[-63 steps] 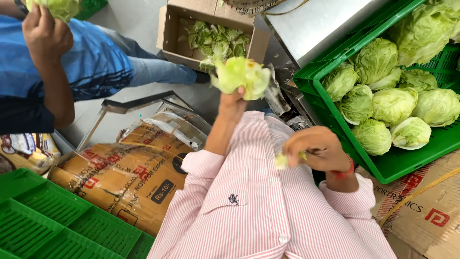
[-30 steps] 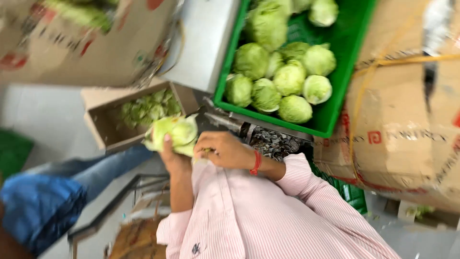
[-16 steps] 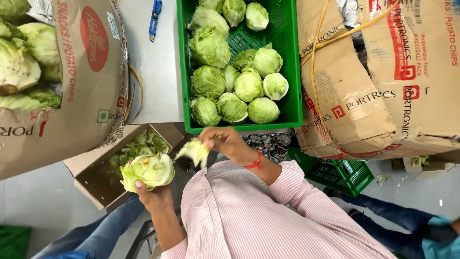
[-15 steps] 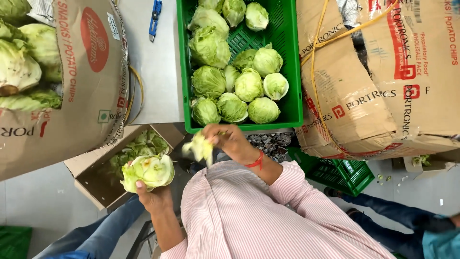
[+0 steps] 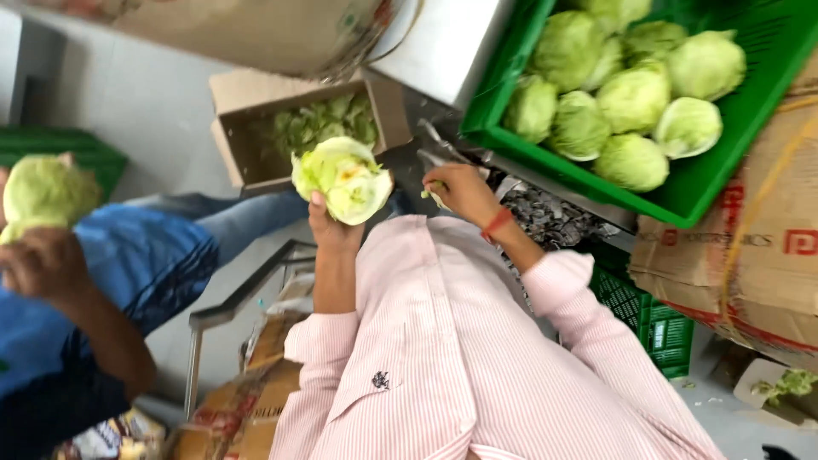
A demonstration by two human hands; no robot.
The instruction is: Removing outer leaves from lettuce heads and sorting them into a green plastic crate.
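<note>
Gripped from below, the lettuce head [image 5: 342, 179] sits in the left hand [image 5: 331, 228], whose fingers close up around its base and hold it raised in front of the chest. The right hand [image 5: 464, 192] is closed too, pinching a small pale leaf scrap [image 5: 435, 196] just beside the lettuce; whether anything else is held in that fist I cannot tell.

Directly beyond the lettuce lies an open cardboard box [image 5: 243, 153] with loose green trimmings [image 5: 319, 123] inside. To the right, a green crate [image 5: 682, 192] holds a heap of trimmed lettuce heads [image 5: 630, 94], resting above a lower green crate [image 5: 648, 319] and next to brown cartons [image 5: 750, 264].

On the far left another person in a blue top holds a second lettuce [image 5: 47, 192] in a raised hand [image 5: 43, 264].

The lettuce is held only by its underside, with loose outer leaves splayed open, so a slackened grip or a sharp tug on a leaf could likely tip it out of the hand toward the floor. The scrap in the right hand is small and held away from the box; let go where it is, it would probably fall short of the box. The co-worker's arm works nearby, so a wide swing could knock elbows.
</note>
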